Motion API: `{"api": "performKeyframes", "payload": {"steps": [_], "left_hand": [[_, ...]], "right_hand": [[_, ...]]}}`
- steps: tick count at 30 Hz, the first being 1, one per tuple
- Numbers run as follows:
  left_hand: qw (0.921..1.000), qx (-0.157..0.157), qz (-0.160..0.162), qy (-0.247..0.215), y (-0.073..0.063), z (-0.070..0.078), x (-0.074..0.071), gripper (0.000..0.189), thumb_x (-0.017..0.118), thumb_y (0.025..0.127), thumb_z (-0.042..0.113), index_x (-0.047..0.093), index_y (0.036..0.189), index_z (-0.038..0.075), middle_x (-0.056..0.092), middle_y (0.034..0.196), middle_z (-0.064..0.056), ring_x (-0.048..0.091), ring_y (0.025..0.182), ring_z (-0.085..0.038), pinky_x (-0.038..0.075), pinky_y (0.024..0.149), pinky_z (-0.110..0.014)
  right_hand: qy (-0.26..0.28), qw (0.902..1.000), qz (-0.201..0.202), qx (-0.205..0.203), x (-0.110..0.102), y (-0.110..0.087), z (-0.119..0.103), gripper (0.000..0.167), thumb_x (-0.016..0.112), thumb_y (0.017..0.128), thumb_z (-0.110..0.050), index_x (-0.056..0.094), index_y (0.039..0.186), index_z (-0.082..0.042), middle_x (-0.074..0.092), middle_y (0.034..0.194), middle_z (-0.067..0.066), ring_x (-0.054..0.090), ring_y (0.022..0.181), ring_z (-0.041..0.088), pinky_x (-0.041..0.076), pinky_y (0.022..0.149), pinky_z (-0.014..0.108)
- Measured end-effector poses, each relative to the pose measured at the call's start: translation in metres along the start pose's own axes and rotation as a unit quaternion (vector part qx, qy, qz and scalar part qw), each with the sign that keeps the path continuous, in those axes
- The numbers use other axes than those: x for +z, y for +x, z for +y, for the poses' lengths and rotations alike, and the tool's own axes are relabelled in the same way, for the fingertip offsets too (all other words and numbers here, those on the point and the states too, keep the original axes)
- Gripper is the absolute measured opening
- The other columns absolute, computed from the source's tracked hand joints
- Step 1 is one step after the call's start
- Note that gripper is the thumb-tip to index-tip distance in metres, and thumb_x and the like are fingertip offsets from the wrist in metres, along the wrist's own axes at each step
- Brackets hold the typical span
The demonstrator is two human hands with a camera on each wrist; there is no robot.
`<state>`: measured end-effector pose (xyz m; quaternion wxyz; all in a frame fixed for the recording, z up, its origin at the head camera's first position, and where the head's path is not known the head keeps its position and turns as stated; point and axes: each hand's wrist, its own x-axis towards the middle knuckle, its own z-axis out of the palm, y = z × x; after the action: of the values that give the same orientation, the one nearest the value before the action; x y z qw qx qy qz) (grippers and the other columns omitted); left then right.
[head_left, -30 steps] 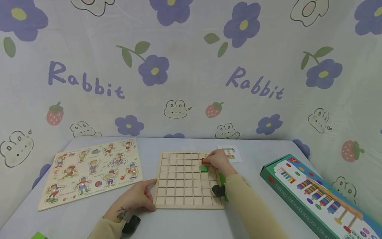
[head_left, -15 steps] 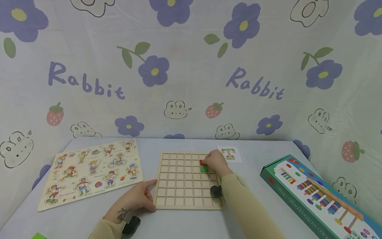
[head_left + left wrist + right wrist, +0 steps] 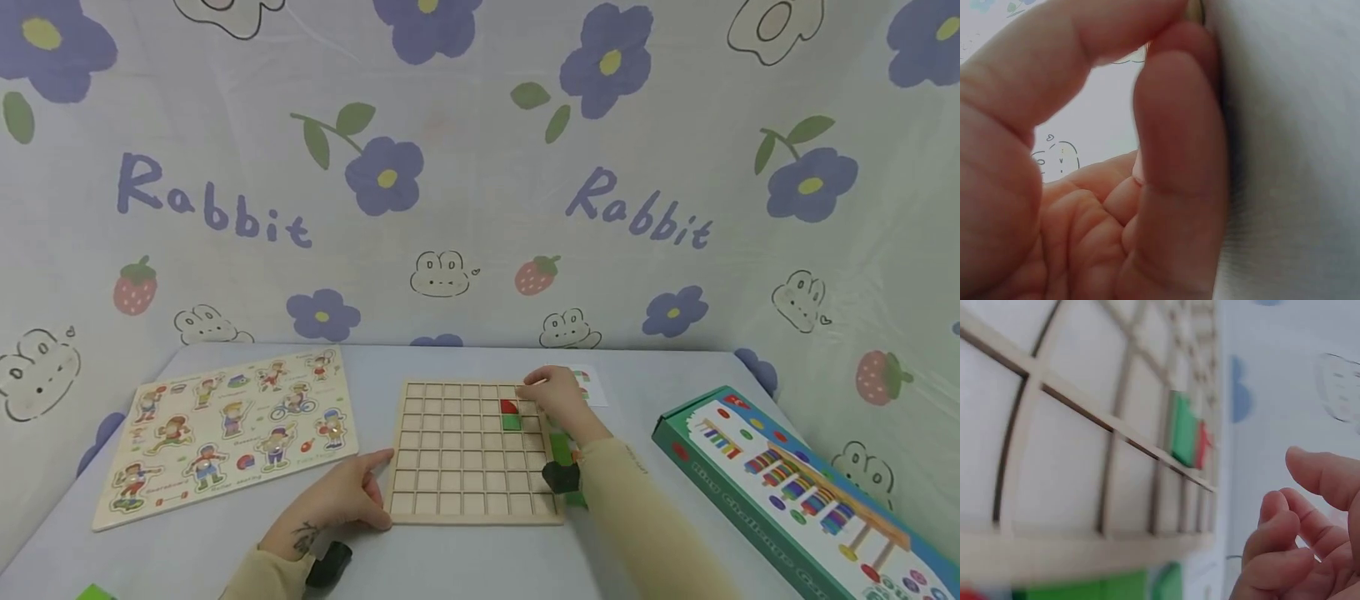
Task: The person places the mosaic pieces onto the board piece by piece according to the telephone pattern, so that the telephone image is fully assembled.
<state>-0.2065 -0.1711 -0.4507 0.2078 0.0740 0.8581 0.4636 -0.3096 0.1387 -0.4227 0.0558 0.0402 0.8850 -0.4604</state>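
A wooden grid board point(image 3: 450, 460) lies in the middle of the table in the head view. My left hand point(image 3: 343, 493) touches its left edge, thumb at the near corner and index finger higher up. In one cell toward the back right sits a red piece with a curved edge point(image 3: 509, 407), directly behind a green square tile point(image 3: 512, 422). Over the board's far right corner is my right hand point(image 3: 561, 400), just away from the red piece. The right wrist view shows that hand's thumb point(image 3: 1319, 475) apart from the fingers, with nothing held between them.
Green pieces point(image 3: 561, 450) lie along the board's right side, partly behind the right wrist. A pattern card point(image 3: 594, 387) is behind the right hand. A picture puzzle board point(image 3: 225, 442) lies left, a ring game box point(image 3: 795, 492) right. Another green piece point(image 3: 95, 592) shows at the lower left.
My right hand has let go of the red piece, which now sits in its cell, and has moved back and to the right. My left hand stays at the board's edge.
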Motion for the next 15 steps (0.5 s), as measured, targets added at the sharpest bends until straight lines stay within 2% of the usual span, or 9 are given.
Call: {"api": "performKeyframes", "payload": {"steps": [4, 8, 15], "left_hand": [[1.0000, 0.005, -0.006, -0.001, 0.002, -0.001, 0.000, 0.096, 0.080, 0.057, 0.000, 0.033, 0.141, -0.002, 0.057, 0.064, -0.004, 0.050, 0.053, -0.012, 0.043, 0.051, -0.026], [0.9999, 0.007, -0.008, 0.002, 0.001, -0.001, 0.000, 0.096, 0.080, 0.058, 0.001, 0.032, 0.141, -0.002, 0.056, 0.065, -0.004, 0.050, 0.053, -0.013, 0.043, 0.051, -0.026], [0.9999, 0.002, -0.009, 0.006, 0.000, 0.000, 0.000, 0.097, 0.080, 0.058, 0.001, 0.032, 0.142, -0.001, 0.057, 0.063, -0.003, 0.049, 0.052, -0.012, 0.042, 0.051, -0.026]], "right_hand": [[0.057, 0.9977, -0.019, 0.031, -0.025, -0.015, 0.007, 0.041, 0.065, 0.083, -0.024, 0.057, 0.119, -0.005, 0.056, 0.098, 0.008, 0.052, 0.071, 0.023, 0.041, 0.058, 0.032], [0.094, 0.9940, -0.033, 0.045, -0.043, -0.035, 0.021, 0.046, 0.066, 0.083, -0.021, 0.052, 0.123, -0.004, 0.052, 0.082, 0.004, 0.044, 0.061, 0.017, 0.036, 0.053, 0.028], [0.092, 0.9916, -0.023, 0.089, -0.058, -0.074, 0.052, 0.043, 0.066, 0.081, -0.017, 0.053, 0.120, -0.003, 0.055, 0.078, 0.005, 0.045, 0.060, 0.017, 0.035, 0.050, 0.026]]}}
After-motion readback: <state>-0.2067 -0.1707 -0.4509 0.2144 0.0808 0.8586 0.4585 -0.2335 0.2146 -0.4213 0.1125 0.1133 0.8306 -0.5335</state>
